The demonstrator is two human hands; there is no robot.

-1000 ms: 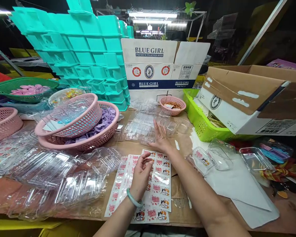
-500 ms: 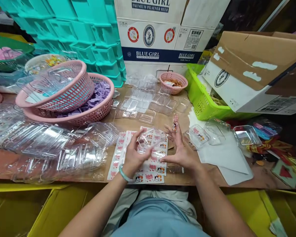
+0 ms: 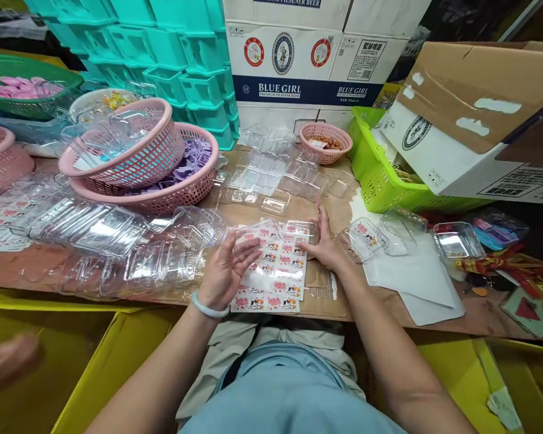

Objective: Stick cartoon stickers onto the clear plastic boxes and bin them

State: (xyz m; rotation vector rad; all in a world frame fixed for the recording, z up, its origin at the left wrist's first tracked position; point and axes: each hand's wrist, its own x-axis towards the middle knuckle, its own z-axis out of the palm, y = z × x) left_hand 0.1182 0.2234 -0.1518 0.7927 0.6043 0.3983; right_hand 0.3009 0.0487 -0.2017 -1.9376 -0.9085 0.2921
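Observation:
My left hand (image 3: 230, 268) is open, palm turned up and fingers spread, over the left side of the sticker sheets (image 3: 266, 299). These white sheets carry pink lettering and cartoon cats. A clear plastic box (image 3: 271, 228) lies across their far part, between my hands; its outline is hard to make out. My right hand (image 3: 326, 244) is at the box's right end, thumb and fingers apart. One small sticker (image 3: 318, 206) stands up from a fingertip of that hand. Whether the right hand touches the box I cannot tell. To its right lies a clear box with a cat sticker (image 3: 364, 236).
Clear plastic boxes (image 3: 90, 226) are piled at the left. Pink baskets (image 3: 163, 150) hold purple pieces behind them. A small pink basket (image 3: 326, 143), green basket (image 3: 375, 175) and carton (image 3: 470, 120) stand behind. Another person's blurred hand (image 3: 9, 361) shows at lower left.
My left hand has let go of the clear box and moved left, opening. The box now lies farther back on the sheets. Another person's hand has come into view at lower left.

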